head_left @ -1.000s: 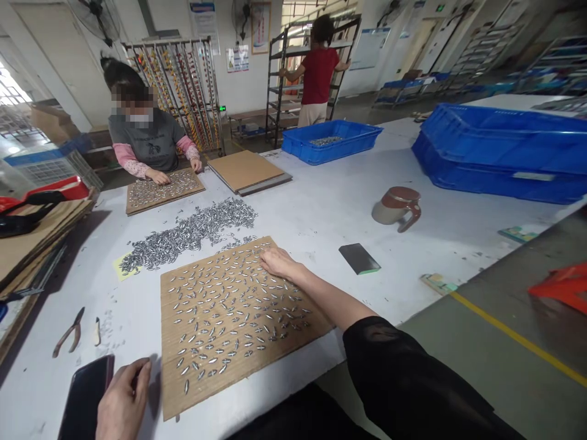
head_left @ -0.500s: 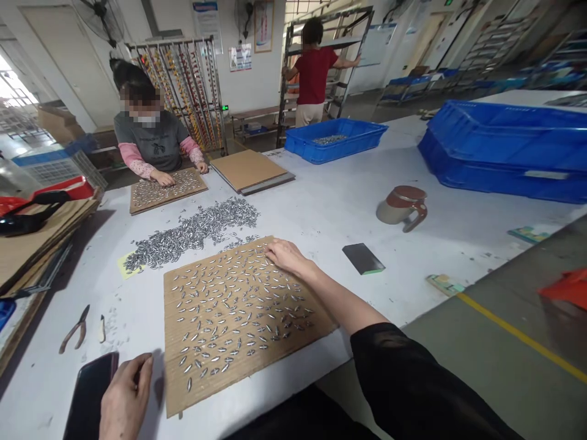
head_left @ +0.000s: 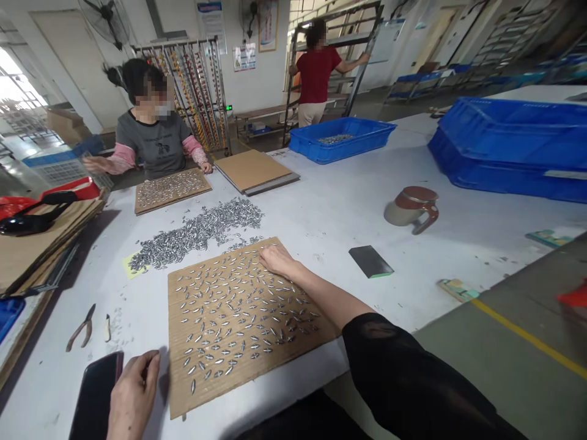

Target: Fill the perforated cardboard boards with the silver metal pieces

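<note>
Small silver spindle-shaped metal pieces (head_left: pixel 236 324) lie spread in loose rows over a corrugated cardboard sheet (head_left: pixel 183 400). My right hand (head_left: pixel 277 260) is over the sheet's far right part, its fingers closed and pointing down at the pieces; whatever is between the fingertips is too small or hidden. On the left, my left hand (head_left: pixel 134 391) rests on the table beside the sheet with curled fingers and thumb pressed together, and I cannot see what they hold, if anything. A black phone (head_left: pixel 96 394) lies right against it. Beyond the sheet is a long heap of loose metal pieces (head_left: pixel 197 232).
Pliers (head_left: pixel 82 327) and a small pale-handled tool (head_left: pixel 107 328) lie at left. On the right are a dark block (head_left: pixel 370 261), a lidded mug (head_left: pixel 413 208) and blue bins (head_left: pixel 509 146). A co-worker (head_left: pixel 156 137) sits opposite with another filled cardboard (head_left: pixel 172 189).
My right hand has shifted slightly left along the sheet's far edge. My left hand stays by the phone. The co-worker opposite has lifted one hand off their cardboard, out to the side.
</note>
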Tool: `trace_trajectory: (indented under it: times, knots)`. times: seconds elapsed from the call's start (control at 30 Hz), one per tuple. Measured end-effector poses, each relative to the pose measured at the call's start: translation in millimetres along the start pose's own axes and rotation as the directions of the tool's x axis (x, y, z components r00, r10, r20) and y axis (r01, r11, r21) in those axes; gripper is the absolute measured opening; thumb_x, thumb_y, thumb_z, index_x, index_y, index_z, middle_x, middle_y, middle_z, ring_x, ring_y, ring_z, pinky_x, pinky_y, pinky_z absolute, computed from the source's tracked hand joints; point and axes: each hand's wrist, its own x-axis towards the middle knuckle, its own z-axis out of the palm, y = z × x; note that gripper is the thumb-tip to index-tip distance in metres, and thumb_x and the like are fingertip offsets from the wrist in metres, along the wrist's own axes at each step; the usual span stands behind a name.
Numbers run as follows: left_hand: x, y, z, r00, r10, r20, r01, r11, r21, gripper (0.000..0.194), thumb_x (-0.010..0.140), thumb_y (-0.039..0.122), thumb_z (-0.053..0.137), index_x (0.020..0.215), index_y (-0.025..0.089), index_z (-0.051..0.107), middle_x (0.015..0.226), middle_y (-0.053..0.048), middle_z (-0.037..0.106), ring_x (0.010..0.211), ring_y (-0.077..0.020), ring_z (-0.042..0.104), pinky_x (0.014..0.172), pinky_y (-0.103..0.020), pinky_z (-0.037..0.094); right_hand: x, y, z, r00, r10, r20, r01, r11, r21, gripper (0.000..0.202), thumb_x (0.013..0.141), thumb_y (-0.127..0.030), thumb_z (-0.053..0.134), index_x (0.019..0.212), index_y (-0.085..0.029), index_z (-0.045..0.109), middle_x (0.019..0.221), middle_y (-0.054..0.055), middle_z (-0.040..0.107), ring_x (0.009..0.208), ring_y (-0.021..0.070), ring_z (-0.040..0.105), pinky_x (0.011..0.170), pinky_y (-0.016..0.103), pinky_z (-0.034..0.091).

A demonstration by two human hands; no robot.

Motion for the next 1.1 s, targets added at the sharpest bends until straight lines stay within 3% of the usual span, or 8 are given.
trace_trajectory:
  times: [0.2,0.37,0.57,0.73,0.83,1.1]
  knots:
    - [3.6,-4.8,-3.2,0.997,0.009,0.071,-0.011,1.000,0.020,0.034,0.087,0.050,0.052,0.091,0.025,0.076,0.094,-0.006,0.077,0.084,-0.0230,0.073,0.071,-0.028,0.055,0.7,-2.1,2.3,1.000,-0.017,-0.020,0.018,1.000,0.021,0.028,0.103,-0.025,0.049,0.102,-0.012,0.073,0.110,0.016,0.073,0.096,0.0232,0.070,0.083,0.028,0.049]
    - [7.3,2.9,-7.3,0.994,0.061,0.093,-0.063,0.998,0.018,0.032,0.088,0.047,0.054,0.093,0.024,0.076,0.095,-0.006,0.078,0.084,-0.0225,0.074,0.072,-0.027,0.056,5.9,-9.1,6.8,0.998,-0.060,-0.003,0.060,0.997,0.047,0.025,0.102,-0.022,0.049,0.099,-0.015,0.073,0.102,0.012,0.074,0.092,0.0212,0.069,0.083,0.028,0.049]
    - [5.0,7.1,-9.1,0.993,0.059,0.100,-0.061,0.998,0.015,0.033,0.088,0.048,0.052,0.093,0.024,0.076,0.094,-0.007,0.079,0.083,-0.0222,0.074,0.070,-0.027,0.056,9.7,-9.9,7.1,1.000,-0.015,0.017,0.015,1.000,0.009,0.030,0.103,-0.024,0.047,0.099,-0.014,0.074,0.103,0.015,0.074,0.093,0.0241,0.069,0.082,0.030,0.050]
    - [4.5,4.0,-11.3,0.996,0.044,0.076,-0.046,0.999,0.026,0.032,0.087,0.047,0.052,0.089,0.025,0.075,0.090,-0.006,0.078,0.080,-0.0220,0.073,0.067,-0.027,0.055,4.3,-4.1,6.3,0.992,-0.120,-0.028,0.121,0.992,0.046,0.022,0.101,-0.023,0.053,0.101,-0.016,0.074,0.104,0.012,0.073,0.094,0.0209,0.068,0.084,0.027,0.047]
    - [5.3,5.6,-10.6,0.996,0.051,0.078,-0.053,0.998,0.019,0.031,0.086,0.047,0.053,0.089,0.025,0.075,0.091,-0.006,0.078,0.080,-0.0220,0.073,0.067,-0.026,0.055,3.7,-5.8,8.4,0.982,-0.188,0.009,0.187,0.982,0.040,0.019,0.100,-0.022,0.056,0.100,-0.018,0.075,0.105,0.010,0.074,0.097,0.0214,0.068,0.086,0.027,0.046]
    - [3.7,7.2,-9.0,0.994,0.070,0.089,-0.070,0.998,-0.003,0.032,0.087,0.048,0.053,0.092,0.024,0.075,0.092,-0.006,0.078,0.082,-0.0225,0.073,0.072,-0.028,0.055,5.3,-3.6,13.1,0.988,-0.152,-0.020,0.153,0.984,0.086,0.022,0.102,-0.025,0.055,0.097,-0.015,0.074,0.102,0.011,0.073,0.093,0.0202,0.066,0.087,0.028,0.046]
